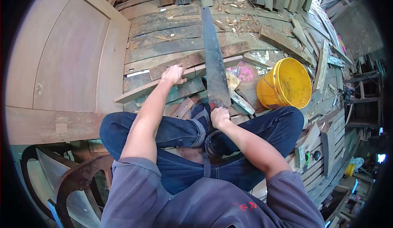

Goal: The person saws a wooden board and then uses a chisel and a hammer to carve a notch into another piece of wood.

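My right hand (220, 116) is closed round the red handle of a handsaw, close to my crossed shins. The long, worn blade of the handsaw (214, 60) points away from me and lies across a narrow wooden board (141, 92). Left of the blade, my left hand (174, 75) grips that board from above, fingers curled over its edge. Behind it runs a rougher brown plank (236, 49). More short pieces of wood lie beneath the board, partly hidden by my legs.
A yellow bucket (284, 83) stands by my right knee. To the left is a large wooden door panel (67, 52), with a dark chair (82, 175) below it. Wood shavings (242, 24) and offcuts litter the plank floor ahead. Loose boards (285, 44) lie to the right.
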The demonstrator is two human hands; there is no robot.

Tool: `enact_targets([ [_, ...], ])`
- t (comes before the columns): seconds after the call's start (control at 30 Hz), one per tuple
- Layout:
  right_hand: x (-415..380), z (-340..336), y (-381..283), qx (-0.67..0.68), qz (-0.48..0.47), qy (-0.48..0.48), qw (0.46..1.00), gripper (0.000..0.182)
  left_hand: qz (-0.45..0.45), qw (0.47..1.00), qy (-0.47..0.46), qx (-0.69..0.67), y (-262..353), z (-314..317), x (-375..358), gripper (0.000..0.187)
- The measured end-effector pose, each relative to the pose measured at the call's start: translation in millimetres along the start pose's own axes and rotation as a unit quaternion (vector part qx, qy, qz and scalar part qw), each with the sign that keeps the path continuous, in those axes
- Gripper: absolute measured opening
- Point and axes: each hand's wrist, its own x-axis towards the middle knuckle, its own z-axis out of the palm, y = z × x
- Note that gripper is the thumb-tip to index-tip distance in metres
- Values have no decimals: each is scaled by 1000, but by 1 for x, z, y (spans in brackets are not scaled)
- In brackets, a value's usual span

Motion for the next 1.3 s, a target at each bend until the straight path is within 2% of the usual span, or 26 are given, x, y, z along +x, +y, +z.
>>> enact_targets([
  [0.03, 5, 5, -2, -13, -9, -2, 1000, 56, -6, 1000, -4, -3, -1, 0, 2, 43],
  [0.13, -1, -4, 9, -3, -122, -55, 991, 65, -11, 1000, -15, 0, -2, 1, 3, 43],
  [0.17, 5, -5, 12, 7, -123, -95, 988, 77, -5, 1000, -7, 2, -2, 1, 3, 43],
  [0.27, 13, -6, 24, 99, -117, -116, 981, 81, 1, 1000, -3, 4, -1, 1, -1, 43],
  [0.3, 12, -8, 26, 99, -116, -92, 984, 78, -5, 1000, -11, 5, -1, 0, 0, 44],
  [0.5, -2, -50, 26, 129, -92, -123, 980, 65, -16, 999, -6, 31, 3, -1, 2, 47],
  [0.6, -20, -84, 20, 126, -112, -135, 976, 69, -35, 999, 1, 20, -1, 7, 6, 57],
  [0.63, -32, -103, 21, 145, -126, -145, 971, 69, -36, 999, 14, 27, 2, 9, 4, 55],
  [0.67, -27, -85, 16, 175, -117, -16, 978, 65, -36, 998, 28, 35, 6, 12, 2, 52],
  [0.73, -72, -135, 24, 185, -141, 0, 973, 57, -16, 997, 53, 46, 16, 15, -6, 46],
  [0.77, -82, -143, 24, 212, -135, 79, 965, 48, 19, 994, 89, 57, 10, 30, -5, 41],
  [0.8, -92, -157, 29, 232, -138, 101, 958, 47, 21, 997, 59, 45, 12, 30, -5, 40],
  [0.83, -104, -171, 35, 250, -142, 121, 950, 46, 45, 992, 83, 82, 4, 50, -7, 49],
  [0.87, -113, -182, 41, 269, -146, 141, 942, 45, 43, 992, 86, 80, 7, 48, -13, 48],
  [0.9, -118, -189, 46, 304, -139, 189, 923, 46, 40, 993, 75, 78, 9, 44, -15, 47],
  [1.0, -125, -208, 71, 388, -130, 244, 879, 46, 31, 994, 53, 85, 11, 26, -19, 43],
  [1.07, -107, -201, 100, 491, -173, 303, 798, 45, 25, 991, 68, 111, 19, 5, -26, 41],
  [1.1, -113, -207, 117, 532, -186, 331, 757, 41, 36, 985, 109, 131, 15, 2, -25, 37],
  [1.13, -113, -207, 132, 535, -198, 407, 713, 35, 36, 979, 148, 135, 16, -4, -23, 37],
  [1.17, -106, -203, 149, 607, -185, 359, 684, 37, 35, 972, 186, 139, 18, -14, -23, 36],
  [1.2, -111, -206, 160, 683, -196, 312, 631, 44, 35, 963, 224, 144, 20, -25, -23, 36],
  [1.27, -107, -201, 173, 771, -242, 259, 529, 46, 7, 965, 216, 151, 19, -42, -16, 36],
  [1.3, -109, -202, 171, 764, -244, 274, 531, 46, 6, 963, 220, 154, 12, -43, -11, 36],
])
